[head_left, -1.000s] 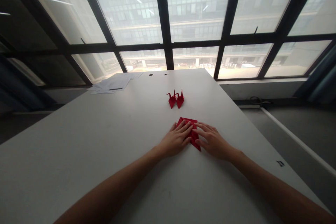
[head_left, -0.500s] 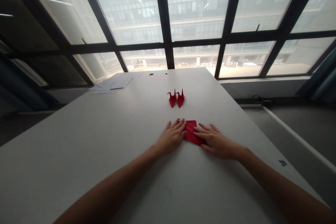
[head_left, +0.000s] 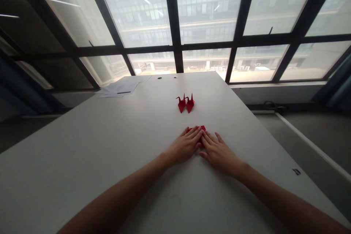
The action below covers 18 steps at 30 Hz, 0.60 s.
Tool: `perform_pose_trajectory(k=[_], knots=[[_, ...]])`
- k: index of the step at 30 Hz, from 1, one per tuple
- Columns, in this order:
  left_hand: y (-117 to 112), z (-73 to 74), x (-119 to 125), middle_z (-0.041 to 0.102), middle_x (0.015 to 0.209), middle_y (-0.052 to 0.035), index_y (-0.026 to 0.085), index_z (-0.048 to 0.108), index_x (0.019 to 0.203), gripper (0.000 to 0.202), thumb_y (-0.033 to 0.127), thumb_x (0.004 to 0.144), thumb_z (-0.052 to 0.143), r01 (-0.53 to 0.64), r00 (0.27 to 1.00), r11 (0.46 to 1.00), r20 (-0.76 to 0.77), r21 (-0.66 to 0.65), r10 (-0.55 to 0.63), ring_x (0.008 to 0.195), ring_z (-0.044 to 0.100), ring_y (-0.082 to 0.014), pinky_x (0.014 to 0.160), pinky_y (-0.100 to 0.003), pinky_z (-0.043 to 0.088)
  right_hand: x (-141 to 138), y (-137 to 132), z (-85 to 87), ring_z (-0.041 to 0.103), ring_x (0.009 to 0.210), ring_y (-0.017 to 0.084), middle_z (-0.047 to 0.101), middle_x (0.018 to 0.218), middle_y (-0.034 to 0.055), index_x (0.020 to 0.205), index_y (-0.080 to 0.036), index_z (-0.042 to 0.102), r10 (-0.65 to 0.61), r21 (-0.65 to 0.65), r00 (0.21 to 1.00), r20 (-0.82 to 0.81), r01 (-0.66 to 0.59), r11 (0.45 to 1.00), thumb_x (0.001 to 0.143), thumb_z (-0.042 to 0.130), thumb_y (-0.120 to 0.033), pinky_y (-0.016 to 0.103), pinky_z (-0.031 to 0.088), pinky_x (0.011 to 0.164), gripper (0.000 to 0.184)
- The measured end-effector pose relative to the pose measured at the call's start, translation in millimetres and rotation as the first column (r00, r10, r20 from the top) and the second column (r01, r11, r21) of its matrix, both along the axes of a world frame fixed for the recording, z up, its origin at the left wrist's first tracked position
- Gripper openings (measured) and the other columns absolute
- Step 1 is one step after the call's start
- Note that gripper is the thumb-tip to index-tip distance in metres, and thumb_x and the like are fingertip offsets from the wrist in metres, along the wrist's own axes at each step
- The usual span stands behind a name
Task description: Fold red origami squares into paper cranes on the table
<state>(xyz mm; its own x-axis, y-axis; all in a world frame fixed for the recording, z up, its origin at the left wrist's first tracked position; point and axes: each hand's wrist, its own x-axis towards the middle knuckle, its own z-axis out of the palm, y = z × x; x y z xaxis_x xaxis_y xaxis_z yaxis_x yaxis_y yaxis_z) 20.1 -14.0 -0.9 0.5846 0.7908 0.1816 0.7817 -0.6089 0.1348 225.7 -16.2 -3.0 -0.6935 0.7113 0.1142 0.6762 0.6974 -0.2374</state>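
Hands have closed in! The left hand (head_left: 185, 148) and right hand (head_left: 218, 151) lie flat, each grip open, nearly covering the red paper (head_left: 202, 128) on the table (head_left: 109, 146), pressing a crease, I'd say. Two paper cranes (head_left: 185, 103) sit at twelve o'clock.

At the centre of the frame the left hand (head_left: 183, 148) and the right hand (head_left: 219, 153) lie flat side by side on a folded paper (head_left: 202, 128), which rests on the table (head_left: 109, 146). Just above it stand two paper cranes (head_left: 185, 104), touching each other. Loose sheets (head_left: 120, 87) lie at the table's far left corner, upper left of centre. The window (head_left: 208, 7) fills the top of the frame behind the table.
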Motion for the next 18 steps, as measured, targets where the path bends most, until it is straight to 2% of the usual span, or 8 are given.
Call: perform_pose_trajectory(k=[2, 5, 10, 14, 18], knots=[[1.1, -0.7, -1.1, 0.026, 0.161, -0.008, 0.021, 0.023, 0.155, 0.057, 0.046, 0.104, 0.025, 0.01, 1.0, 0.998, -0.003, -0.055, -0.01, 0.15, 0.02, -0.0189, 0.121, -0.039, 0.017, 6.5, 2.4, 2.9, 0.014, 0.15, 0.028, 0.015, 0.161, 0.0163, 0.155, -0.008, 0.019, 0.033, -0.038, 0.999, 0.026, -0.032, 0.999, 0.099, 0.033, -0.057, 0.052, 0.01, 0.121, 0.076], [1.1, -1.2, -2.8, 0.023, 0.161, -0.0074, 0.023, 0.022, 0.156, 0.062, 0.055, 0.103, 0.021, -0.062, 0.998, 0.994, -0.028, -0.086, 0.059, 0.15, 0.018, -0.0219, 0.121, -0.042, 0.016, 12.9, 2.6, 9.0, 0.01, 0.15, 0.027, 0.012, 0.161, 0.0152, 0.155, -0.009, 0.02, 0.046, -0.076, 0.998, 0.052, -0.042, 0.996, 0.098, 0.03, -0.062, 0.053, 0.008, 0.121, 0.079], [-1.7, -2.8, -8.4, 0.018, 0.161, -0.0156, 0.012, 0.023, 0.155, 0.075, 0.062, 0.099, 0.018, -0.252, 0.964, 0.965, -0.11, -0.075, 0.243, 0.15, 0.016, -0.0283, 0.12, -0.051, 0.015, 14.2, 0.7, 14.8, 0.01, 0.15, 0.027, 0.013, 0.161, 0.0154, 0.155, -0.011, 0.021, 0.053, -0.099, 0.997, 0.061, -0.047, 0.994, 0.097, 0.028, -0.064, 0.053, 0.006, 0.121, 0.079], [-1.6, -3.1, -10.3, 0.024, 0.159, -0.0186, 0.01, 0.025, 0.154, 0.073, 0.06, 0.1, 0.021, -0.349, 0.929, 0.936, -0.144, -0.037, 0.341, 0.149, 0.019, -0.032, 0.118, -0.056, 0.017, 14.3, 1.0, 16.5, 0.009, 0.151, 0.026, 0.013, 0.161, 0.0153, 0.156, -0.012, 0.018, 0.064, -0.099, 0.996, 0.062, -0.058, 0.993, 0.097, 0.03, -0.063, 0.053, 0.003, 0.121, 0.078], [-2.3, 3.5, -2.8, 0.029, 0.157, -0.0215, 0.006, 0.03, 0.152, 0.065, 0.049, 0.103, 0.022, -0.423, 0.901, 0.902, -0.071, 0.084, 0.429, 0.149, 0.019, -0.032, 0.119, -0.055, 0.016, 14.7, 1.2, 18.1, 0.009, 0.151, 0.027, 0.014, 0.161, 0.0158, 0.156, -0.012, 0.017, 0.067, -0.106, 0.995, 0.069, -0.059, 0.993, 0.098, 0.033, -0.06, 0.055, 0.002, 0.121, 0.077]])
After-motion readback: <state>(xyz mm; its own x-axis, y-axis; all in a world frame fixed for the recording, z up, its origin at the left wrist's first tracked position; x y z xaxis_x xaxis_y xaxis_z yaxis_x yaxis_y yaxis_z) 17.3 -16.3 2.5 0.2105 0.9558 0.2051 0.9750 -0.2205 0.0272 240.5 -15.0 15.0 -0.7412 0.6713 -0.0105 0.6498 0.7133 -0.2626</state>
